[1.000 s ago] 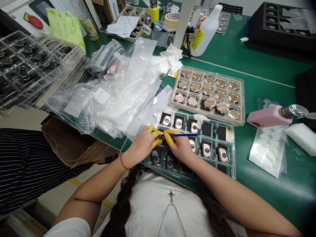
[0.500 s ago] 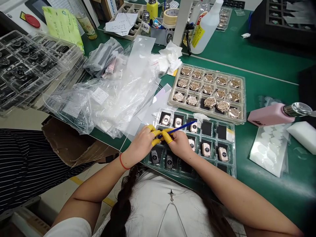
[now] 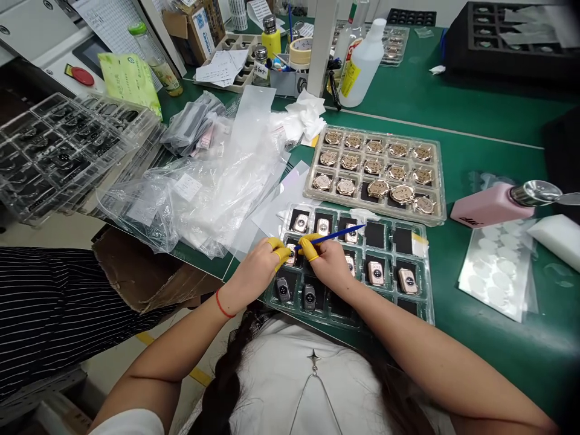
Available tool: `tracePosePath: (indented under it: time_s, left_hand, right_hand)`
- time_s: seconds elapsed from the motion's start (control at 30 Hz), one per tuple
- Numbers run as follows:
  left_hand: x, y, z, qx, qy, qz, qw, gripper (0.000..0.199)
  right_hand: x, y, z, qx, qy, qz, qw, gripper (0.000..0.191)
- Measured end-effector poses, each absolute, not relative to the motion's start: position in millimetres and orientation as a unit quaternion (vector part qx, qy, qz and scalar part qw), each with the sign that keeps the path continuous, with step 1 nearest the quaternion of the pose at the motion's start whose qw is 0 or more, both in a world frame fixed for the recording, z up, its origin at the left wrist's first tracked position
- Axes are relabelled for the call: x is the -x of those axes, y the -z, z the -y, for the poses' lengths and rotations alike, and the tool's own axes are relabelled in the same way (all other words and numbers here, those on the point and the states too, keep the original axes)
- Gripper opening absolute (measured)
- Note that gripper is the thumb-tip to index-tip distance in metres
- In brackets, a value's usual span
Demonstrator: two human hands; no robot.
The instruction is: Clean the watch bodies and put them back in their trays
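My right hand [image 3: 331, 263], with yellow finger cots, pinches a slim blue stick [image 3: 338, 234]. The stick's pointed far end slants up to the right; its near end meets a rose-gold smartwatch case [image 3: 291, 256]. My left hand [image 3: 257, 270], also in yellow finger cots, has its fingers closed at the left edge of that case, partly hiding it. The case lies over its compartment in a clear plastic tray [image 3: 430, 284]. More rose-gold cases sit around it, back sides up, and two dark watch cases [image 3: 309, 296] lie in the front row.
Behind stands a tray of round watch cases [image 3: 376, 162]. Crumpled plastic bags [image 3: 203, 187] spread out left, beside stacked clear trays [image 3: 58, 151]. A pink pump bottle [image 3: 492, 205], a sheet of round stickers [image 3: 493, 272] and a white foam block [image 3: 559, 241] lie right. A spray-type bottle [image 3: 362, 69] stands behind.
The view has shifted slightly. My left fingers have drawn together and lie a little further left, so more of the rose-gold case shows. The blue stick stays in my right hand.
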State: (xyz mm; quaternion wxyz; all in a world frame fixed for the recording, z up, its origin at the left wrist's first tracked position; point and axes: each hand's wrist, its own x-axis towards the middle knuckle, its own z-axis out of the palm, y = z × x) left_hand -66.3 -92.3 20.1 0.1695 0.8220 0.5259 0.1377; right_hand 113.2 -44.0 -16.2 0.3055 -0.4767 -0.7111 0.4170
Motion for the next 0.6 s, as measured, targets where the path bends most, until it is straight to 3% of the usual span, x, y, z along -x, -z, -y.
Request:
tracePosePath:
  time_s: [0.27, 0.6]
  left_hand:
    - [55.4, -18.9, 78.7, -0.827, -0.071, -0.538, 0.145, 0.021]
    - [57.5, -19.0, 81.9, -0.82, -0.071, -0.55, 0.142, 0.015]
  right_hand:
    - [-111.5, 8.6, 46.6, 0.463, -0.335, 0.784, 0.242, 0.022]
    - [-110.4, 6.4, 45.2, 0.463, -0.342, 0.785, 0.23, 0.02]
